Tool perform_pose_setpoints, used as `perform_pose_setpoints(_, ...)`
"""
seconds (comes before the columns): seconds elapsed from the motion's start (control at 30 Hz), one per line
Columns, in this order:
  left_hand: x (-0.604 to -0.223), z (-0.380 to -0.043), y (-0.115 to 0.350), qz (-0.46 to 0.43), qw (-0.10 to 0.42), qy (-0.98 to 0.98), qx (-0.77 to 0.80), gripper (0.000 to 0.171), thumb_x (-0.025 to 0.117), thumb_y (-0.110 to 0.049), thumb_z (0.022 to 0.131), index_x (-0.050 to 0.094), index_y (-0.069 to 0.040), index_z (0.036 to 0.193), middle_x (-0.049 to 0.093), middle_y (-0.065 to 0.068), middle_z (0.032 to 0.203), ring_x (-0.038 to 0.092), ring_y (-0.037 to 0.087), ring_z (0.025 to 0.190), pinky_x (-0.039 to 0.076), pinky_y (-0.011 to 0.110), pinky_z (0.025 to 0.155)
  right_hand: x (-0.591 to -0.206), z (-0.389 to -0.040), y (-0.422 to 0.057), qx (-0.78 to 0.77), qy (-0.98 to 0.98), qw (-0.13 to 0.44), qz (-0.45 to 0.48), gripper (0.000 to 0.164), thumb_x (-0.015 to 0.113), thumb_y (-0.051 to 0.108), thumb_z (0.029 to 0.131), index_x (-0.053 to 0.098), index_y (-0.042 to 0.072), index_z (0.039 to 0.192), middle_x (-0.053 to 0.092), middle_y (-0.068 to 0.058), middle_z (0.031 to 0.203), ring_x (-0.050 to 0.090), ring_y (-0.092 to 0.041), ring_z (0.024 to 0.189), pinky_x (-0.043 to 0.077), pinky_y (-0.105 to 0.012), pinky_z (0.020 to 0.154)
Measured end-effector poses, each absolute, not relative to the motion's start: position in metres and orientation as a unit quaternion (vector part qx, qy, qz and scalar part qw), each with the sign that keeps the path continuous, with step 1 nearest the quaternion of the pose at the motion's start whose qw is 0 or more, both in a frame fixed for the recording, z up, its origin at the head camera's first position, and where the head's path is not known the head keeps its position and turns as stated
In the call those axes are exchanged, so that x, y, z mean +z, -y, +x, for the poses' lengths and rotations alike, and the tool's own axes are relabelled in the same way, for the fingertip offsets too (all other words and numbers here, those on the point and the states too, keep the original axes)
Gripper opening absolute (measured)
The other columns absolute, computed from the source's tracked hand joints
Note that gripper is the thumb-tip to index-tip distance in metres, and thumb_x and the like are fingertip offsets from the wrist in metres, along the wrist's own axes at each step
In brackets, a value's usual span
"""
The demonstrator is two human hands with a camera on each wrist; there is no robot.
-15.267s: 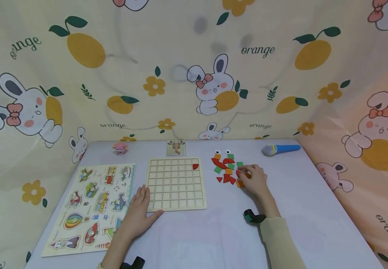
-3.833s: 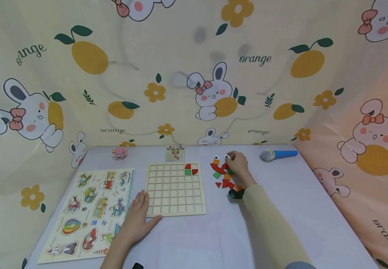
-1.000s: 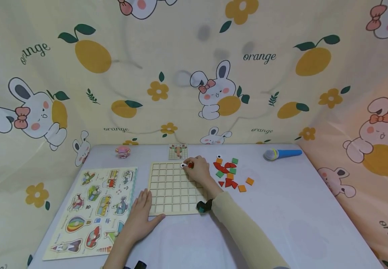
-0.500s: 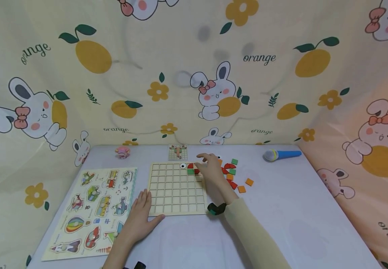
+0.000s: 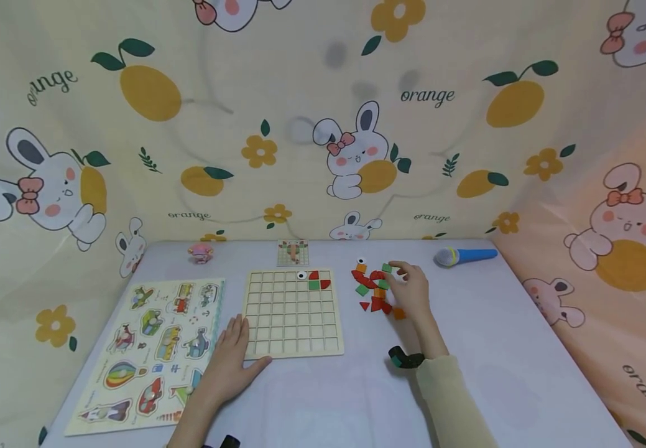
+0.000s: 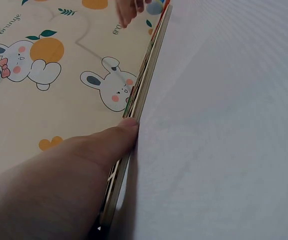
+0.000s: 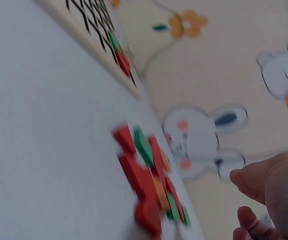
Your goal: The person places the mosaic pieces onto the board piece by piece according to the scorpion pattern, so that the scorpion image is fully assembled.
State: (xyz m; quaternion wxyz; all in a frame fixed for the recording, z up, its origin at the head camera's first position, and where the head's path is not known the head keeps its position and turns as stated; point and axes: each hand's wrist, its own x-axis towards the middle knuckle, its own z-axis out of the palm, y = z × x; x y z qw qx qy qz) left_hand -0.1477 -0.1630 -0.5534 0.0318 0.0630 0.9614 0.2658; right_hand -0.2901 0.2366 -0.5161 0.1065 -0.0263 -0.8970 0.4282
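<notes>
A wooden grid board (image 5: 283, 323) lies mid-table. My left hand (image 5: 233, 361) rests at its front left corner, fingers straight, and the thumb (image 6: 121, 137) touches the board's edge in the left wrist view. In the board's top right cells sit a round eye piece (image 5: 301, 275), two red quarter-circle pieces (image 5: 325, 284) and a green square (image 5: 314, 285). My right hand (image 5: 412, 292) hovers over the right side of a pile of loose red, green and orange pieces (image 5: 375, 303). Its thumb and fingers stand apart, with nothing seen between them.
A pattern card (image 5: 293, 253) lies behind the board. At left is a picture puzzle board (image 5: 132, 342), with a small pink toy (image 5: 201, 252) beyond it. A blue toy microphone (image 5: 465, 257) lies at the back right. Patterned cloth (image 5: 278, 81) hangs behind the table.
The eye piece has come from the pile onto the board's top row, released by my right hand. That hand has since moved right, back over the pile. My left hand stays put.
</notes>
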Motion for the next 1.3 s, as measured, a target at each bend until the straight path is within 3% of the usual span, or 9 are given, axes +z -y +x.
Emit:
perform_pose_setpoints(0.37,-0.554,-0.148,0.163,0.063,0.032,-0.962,0.265,0.106,0.071,-0.056,0.097,0.02,0.01,0.163,0.012,0.029,0.173,0.007,0.045,0.162,0.011,0.06,0.131,-0.537,-0.297,-0.263,0.412,0.909,0.041,-0.049,0.038,0.064,0.027,0.107,0.068,0.005,0.137,0.06,-0.025,0.128,0.056,-0.039,0.114,0.051,-0.051,0.097)
perform_pose_setpoints(0.47,-0.555,-0.148,0.163,0.062,0.035,-0.962,0.265,0.106,0.07,-0.056,0.097,0.019,0.01,0.163,0.012,0.029,0.173,0.007,0.045,0.163,0.011,0.06,0.131,-0.544,-0.299,-0.262,0.404,0.913,0.027,-0.057,0.039,0.064,0.03,0.106,0.069,0.006,0.136,0.06,-0.024,0.129,0.053,-0.039,0.118,0.048,-0.056,0.102)
perform_pose_setpoints(0.73,-0.554,-0.148,0.163,0.06,0.034,-0.962,0.265,0.107,0.07,-0.056,0.097,0.019,0.01,0.163,0.012,0.029,0.173,0.006,0.045,0.162,0.011,0.06,0.131,-0.547,-0.305,-0.25,0.353,0.932,0.047,-0.061,0.041,0.068,0.036,0.101,0.071,0.006,0.128,0.062,-0.024,0.12,0.048,-0.042,0.118,0.034,-0.063,0.104)
perform_pose_setpoints(0.9,-0.555,-0.149,0.164,0.061,0.032,-0.962,0.263,0.107,0.07,-0.057,0.097,0.021,0.011,0.163,0.012,0.029,0.173,0.006,0.045,0.163,0.011,0.06,0.131,-0.544,-0.307,-0.242,0.347,0.931,0.058,-0.094,0.04,0.07,0.035,0.1,0.072,0.003,0.123,0.06,-0.021,0.114,0.048,-0.04,0.114,0.034,-0.061,0.102)
perform_pose_setpoints(1.3,-0.554,-0.149,0.163,0.063,0.031,-0.961,0.269,0.106,0.07,-0.056,0.097,0.021,0.011,0.163,0.012,0.028,0.174,0.005,0.045,0.163,0.01,0.06,0.131,-0.543,-0.311,-0.233,0.334,0.935,0.056,-0.104,0.043,0.071,0.038,0.099,0.069,0.002,0.122,0.06,-0.022,0.117,0.048,-0.041,0.117,0.032,-0.062,0.105)
